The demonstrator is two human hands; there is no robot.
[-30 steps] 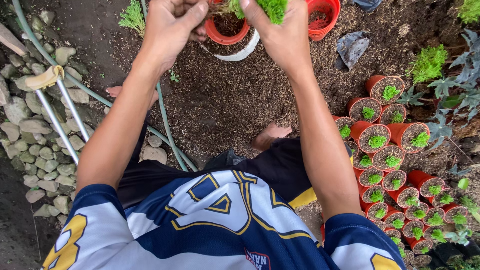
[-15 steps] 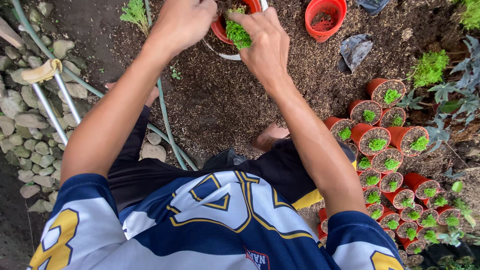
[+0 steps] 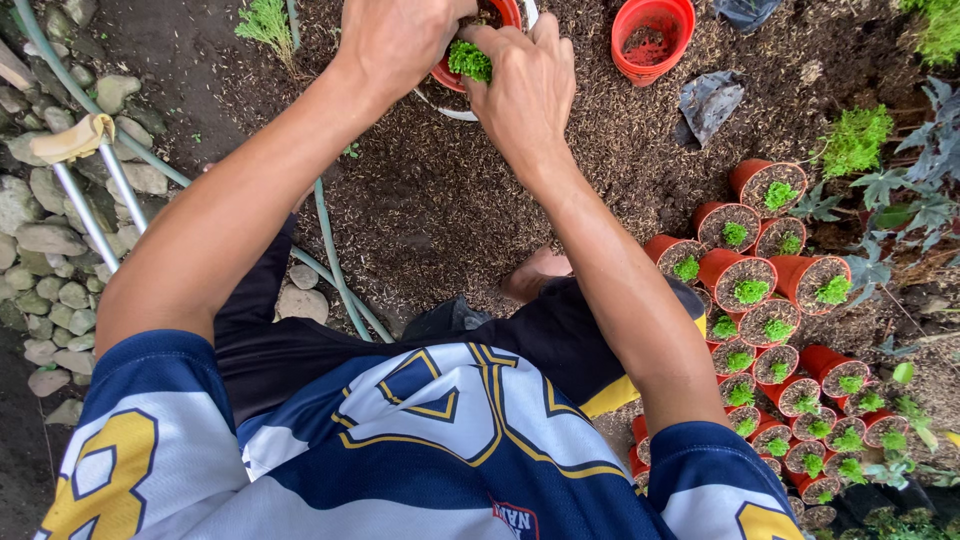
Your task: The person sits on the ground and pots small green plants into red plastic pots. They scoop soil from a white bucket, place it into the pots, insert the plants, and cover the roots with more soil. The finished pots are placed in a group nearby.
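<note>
Both of my hands meet over a small red pot [image 3: 500, 12] at the top middle of the head view. My left hand [image 3: 400, 40] curls around the pot's left side. My right hand [image 3: 525, 85] presses a small green seedling [image 3: 468, 60] into the pot with its fingertips. The pot stands on a white dish [image 3: 455, 110] on dark, husk-covered soil. Most of the pot's inside is hidden by my hands.
An empty red pot [image 3: 652, 38] stands to the right, with a grey plastic bag [image 3: 706, 100] below it. Several red pots with seedlings [image 3: 760, 300] crowd the right side. A green hose [image 3: 335, 260], a metal frame [image 3: 90, 190] and stones [image 3: 40, 250] lie at left.
My hands have come lower in the view together with the pot. The seedling, earlier held higher between my fingers, now sits down in the pot under my right fingertips.
</note>
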